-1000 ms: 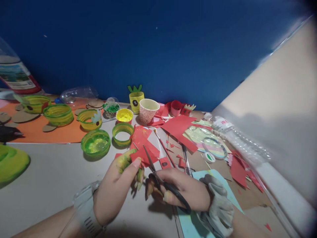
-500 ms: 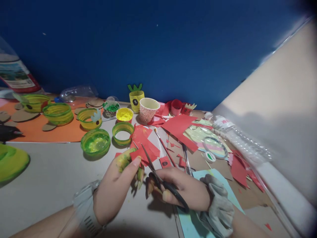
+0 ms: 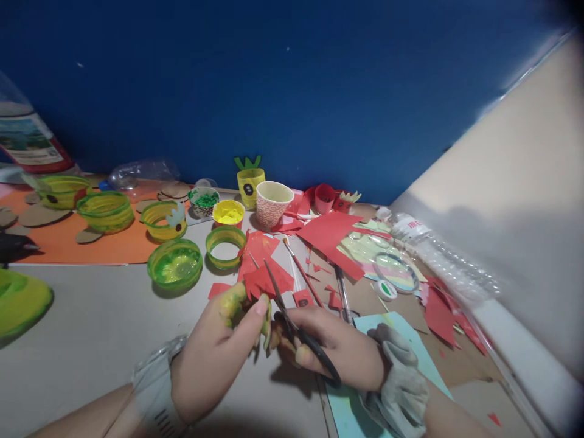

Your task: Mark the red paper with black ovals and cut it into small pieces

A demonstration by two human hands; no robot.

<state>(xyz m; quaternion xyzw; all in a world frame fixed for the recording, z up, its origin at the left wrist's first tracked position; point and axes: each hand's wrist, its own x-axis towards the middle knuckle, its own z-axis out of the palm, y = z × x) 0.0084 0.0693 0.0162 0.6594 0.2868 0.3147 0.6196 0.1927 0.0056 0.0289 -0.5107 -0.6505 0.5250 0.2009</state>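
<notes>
Between thumb and fingers, my left hand (image 3: 228, 347) pinches a small piece of red paper (image 3: 260, 283); green and yellow paint stains its fingers. My right hand (image 3: 331, 347) grips black-handled scissors (image 3: 314, 350), fingers through the loops. The scissor blades are parted and point up and away, right at the red paper. Beyond them lies more red paper (image 3: 283, 274) on the table. A green-painted ring (image 3: 224, 264) stands just past my left hand, with a green-painted dish (image 3: 175, 286) to its left.
A patterned paper cup (image 3: 271, 210), a cup of yellow paint (image 3: 228, 214) and a cup of green paint (image 3: 204, 201) stand at the back. Brushes (image 3: 303, 271) and red scraps lie to the right, near a clear plastic bottle (image 3: 447, 255). A blue wall (image 3: 292, 91) rises behind.
My left hand has turned the red paper slightly and shifted a little to the right. The scissors stay in my right hand, blades still parted, hardly moved.
</notes>
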